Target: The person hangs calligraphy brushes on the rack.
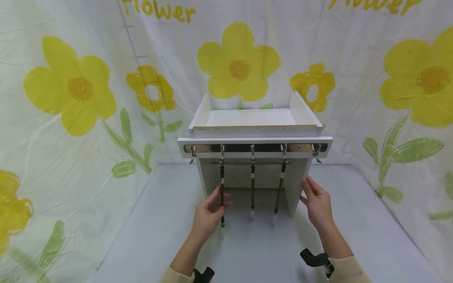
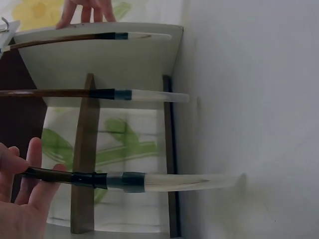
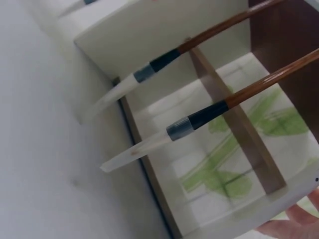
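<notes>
Three calligraphy brushes hang tip down from a hook rail (image 1: 262,147) on a white wooden shelf (image 1: 240,133). My left hand (image 1: 209,212) pinches the left brush (image 1: 222,177) by its dark handle between thumb and fingers. In the left wrist view, this brush's pale tip (image 2: 184,182) has a clear cover and points towards the tabletop. The middle brush (image 1: 253,182) and the right brush (image 1: 281,182) hang without a hand on them. At the shelf's right side panel (image 1: 297,184), my right hand (image 1: 318,202) rests its extended fingertips against the outer edge.
The shelf stands on a white tabletop (image 1: 134,236). Its outermost hooks, the left hook (image 1: 192,154) and the right hook (image 1: 317,154), carry no brush. Behind it hangs a white sheet (image 1: 184,47) painted with yellow flowers. A wooden crossbar (image 2: 85,154) spans the shelf's back.
</notes>
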Demonstrator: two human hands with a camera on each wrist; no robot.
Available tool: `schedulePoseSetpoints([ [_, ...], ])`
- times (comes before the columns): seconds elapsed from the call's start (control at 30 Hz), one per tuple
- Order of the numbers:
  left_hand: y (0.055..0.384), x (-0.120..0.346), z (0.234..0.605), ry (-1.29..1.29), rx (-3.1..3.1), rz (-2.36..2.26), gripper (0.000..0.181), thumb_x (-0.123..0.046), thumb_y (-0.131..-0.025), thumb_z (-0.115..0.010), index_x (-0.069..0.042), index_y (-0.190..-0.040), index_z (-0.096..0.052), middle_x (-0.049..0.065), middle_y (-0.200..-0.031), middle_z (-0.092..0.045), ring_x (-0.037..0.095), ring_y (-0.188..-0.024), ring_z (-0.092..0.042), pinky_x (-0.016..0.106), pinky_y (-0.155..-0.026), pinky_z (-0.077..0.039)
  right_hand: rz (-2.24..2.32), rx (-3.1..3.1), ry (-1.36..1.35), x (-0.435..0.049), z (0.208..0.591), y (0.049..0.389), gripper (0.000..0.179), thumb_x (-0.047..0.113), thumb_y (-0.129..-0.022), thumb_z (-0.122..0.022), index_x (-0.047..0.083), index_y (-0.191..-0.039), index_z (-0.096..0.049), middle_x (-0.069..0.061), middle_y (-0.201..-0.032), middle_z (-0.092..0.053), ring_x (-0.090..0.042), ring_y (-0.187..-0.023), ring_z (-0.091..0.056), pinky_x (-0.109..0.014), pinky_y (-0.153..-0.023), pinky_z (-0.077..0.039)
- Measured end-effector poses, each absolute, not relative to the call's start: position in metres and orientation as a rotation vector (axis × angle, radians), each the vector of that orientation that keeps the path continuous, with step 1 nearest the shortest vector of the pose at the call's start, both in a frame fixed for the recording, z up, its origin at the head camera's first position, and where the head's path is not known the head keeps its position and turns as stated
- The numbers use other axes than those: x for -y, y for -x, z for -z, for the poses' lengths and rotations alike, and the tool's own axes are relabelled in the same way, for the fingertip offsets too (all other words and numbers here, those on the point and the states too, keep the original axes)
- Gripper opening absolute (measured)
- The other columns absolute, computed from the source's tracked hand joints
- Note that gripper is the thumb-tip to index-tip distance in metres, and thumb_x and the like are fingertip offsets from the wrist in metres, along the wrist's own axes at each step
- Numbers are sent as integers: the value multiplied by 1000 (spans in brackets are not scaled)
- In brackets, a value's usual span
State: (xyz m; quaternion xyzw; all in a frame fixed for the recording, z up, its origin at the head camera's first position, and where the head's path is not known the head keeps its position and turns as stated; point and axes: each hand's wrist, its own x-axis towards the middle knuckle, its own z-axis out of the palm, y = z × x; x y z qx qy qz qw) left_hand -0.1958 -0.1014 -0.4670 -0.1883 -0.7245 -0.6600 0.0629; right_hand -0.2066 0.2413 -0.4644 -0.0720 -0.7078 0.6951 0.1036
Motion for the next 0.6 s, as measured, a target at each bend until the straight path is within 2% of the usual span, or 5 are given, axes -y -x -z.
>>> schedulePoseSetpoints([
  [0.1, 201, 101, 473, 591, 2170, 1990, 73, 17, -90, -56, -12, -155, -40, 14, -126, -68, 27, -107, -72, 19, -80, -54, -2059, 2081, 205, -241, 465, 204, 63, 49, -101, -54, 24, -157, -38, -2, -164, -34, -28, -149, -36, -41, -105, -47],
  [0.23, 206, 101, 477, 627, 2145, 2008, 77, 17, -90, -56, -14, -157, -37, 20, -129, -65, 26, -110, -71, 21, -86, -57, -2064, 2065, 192, -240, 464, 204, 63, 48, -101, -54, 23, -157, -39, -1, -164, -34, -27, -149, -36, -45, -107, -45],
  [0.33, 210, 101, 479, 651, 2121, 2027, 80, 17, -88, -57, -16, -158, -36, 24, -132, -62, 31, -114, -69, 25, -91, -58, -2042, 2089, 189, -242, 463, 206, 63, 50, -101, -54, 25, -157, -38, -1, -164, -34, -27, -149, -36, -40, -105, -47],
  [0.5, 212, 112, 479, 663, 2152, 1939, 79, 11, -89, -66, -19, -157, -39, 14, -142, -59, 33, -130, -58, 33, -102, -53, -1997, 2125, 172, -251, 459, 206, 65, 51, -100, -55, 24, -157, -39, -3, -164, -34, -27, -148, -37, -30, -103, -47],
  [0.6, 210, 126, 476, 724, 2155, 1806, 72, 3, -92, -70, -16, -155, -41, 12, -148, -55, 33, -136, -53, 40, -107, -48, -1872, 2184, 167, -262, 456, 201, 62, 52, -102, -52, 25, -156, -40, -3, -162, -38, -26, -146, -41, -23, -102, -46],
])
